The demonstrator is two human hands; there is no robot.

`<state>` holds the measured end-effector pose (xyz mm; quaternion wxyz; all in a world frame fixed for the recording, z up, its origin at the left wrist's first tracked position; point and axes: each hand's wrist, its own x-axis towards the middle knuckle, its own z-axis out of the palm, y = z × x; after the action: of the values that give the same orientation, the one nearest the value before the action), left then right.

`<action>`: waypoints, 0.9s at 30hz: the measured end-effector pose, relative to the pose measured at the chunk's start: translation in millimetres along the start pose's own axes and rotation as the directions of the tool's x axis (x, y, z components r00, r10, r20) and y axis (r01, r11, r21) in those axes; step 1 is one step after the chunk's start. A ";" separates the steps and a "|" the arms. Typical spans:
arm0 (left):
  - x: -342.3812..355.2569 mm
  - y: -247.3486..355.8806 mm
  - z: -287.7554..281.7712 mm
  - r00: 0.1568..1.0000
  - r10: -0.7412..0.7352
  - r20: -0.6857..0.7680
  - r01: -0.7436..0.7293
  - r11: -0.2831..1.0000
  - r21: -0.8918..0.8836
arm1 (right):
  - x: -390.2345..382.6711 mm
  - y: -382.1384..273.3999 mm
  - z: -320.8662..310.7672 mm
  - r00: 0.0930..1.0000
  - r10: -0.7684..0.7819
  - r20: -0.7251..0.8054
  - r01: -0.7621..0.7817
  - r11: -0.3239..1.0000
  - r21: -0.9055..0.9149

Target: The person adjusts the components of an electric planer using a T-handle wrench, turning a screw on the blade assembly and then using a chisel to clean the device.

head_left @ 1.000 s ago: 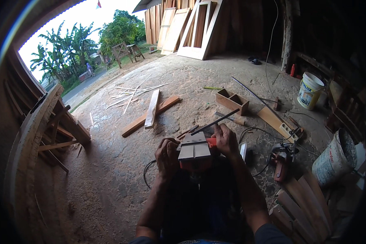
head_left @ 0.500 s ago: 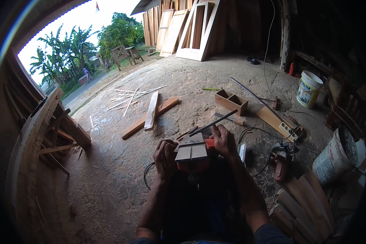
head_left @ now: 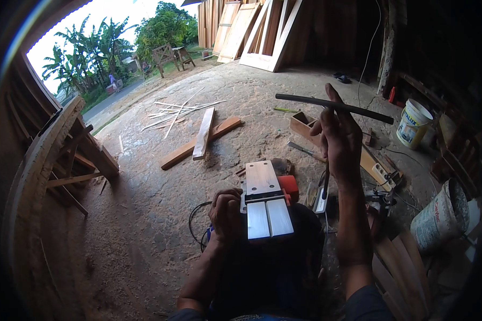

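Observation:
An electric hand planer [head_left: 260, 219] with a red body lies sole up above my lap, its flat plates and the dark blade slot between them facing me. My left hand [head_left: 226, 211] is closed, with curled fingers against the planer's left side. Lifted off to the right and above the planer, my right hand [head_left: 341, 142] grips a slim dark bar [head_left: 300, 99]. The bar lies crosswise, apart from the planer, and its exact kind is not clear. On the floor beyond are a chisel [head_left: 304, 150] and a divided wooden box [head_left: 303, 124], partly hidden by my right hand.
Two crossed boards [head_left: 202, 136] and thin wood strips [head_left: 179, 115] lie ahead on the dusty floor. At the right stand a white bucket [head_left: 414, 124] and a grey-stained bucket [head_left: 439, 216]. A wooden workbench [head_left: 43, 176] rises at the left. Door frames [head_left: 268, 37] lean at the back.
My right hand has risen up and right with the dark bar, away from the planer. The planer's sole now faces me more fully. My left hand has shifted slightly right.

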<state>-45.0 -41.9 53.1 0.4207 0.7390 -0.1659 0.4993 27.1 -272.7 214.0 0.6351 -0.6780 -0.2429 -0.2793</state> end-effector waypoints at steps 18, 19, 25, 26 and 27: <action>-14.8 -2.6 -3.6 0.996 0.089 -0.013 -0.090 0.985 -0.145 | 88.5 -84.8 61.7 0.941 -0.144 0.305 -0.119 0.704 0.700; -14.3 -1.4 -4.5 0.996 0.089 -0.014 -0.090 0.986 -0.141 | 85.4 -78.5 64.5 0.937 -0.168 0.308 -0.111 0.689 0.716; -12.5 0.2 -6.1 0.993 0.115 -0.019 -0.117 0.983 -0.139 | 78.5 -66.3 70.8 0.948 -0.039 0.315 -0.210 0.666 0.716; -13.3 -0.2 -6.2 0.994 0.111 -0.015 -0.112 0.984 -0.136 | 76.5 -68.4 71.4 0.951 -0.013 0.310 -0.227 0.650 0.725; -14.1 -0.7 -6.1 0.994 0.106 -0.012 -0.107 0.985 -0.133 | 74.1 -72.2 72.2 0.952 0.014 0.305 -0.244 0.634 0.734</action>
<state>-54.5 -39.2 41.3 0.4423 0.6982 -0.2372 0.5105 36.5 -197.2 314.6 0.8403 -0.3936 -0.3728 -0.0086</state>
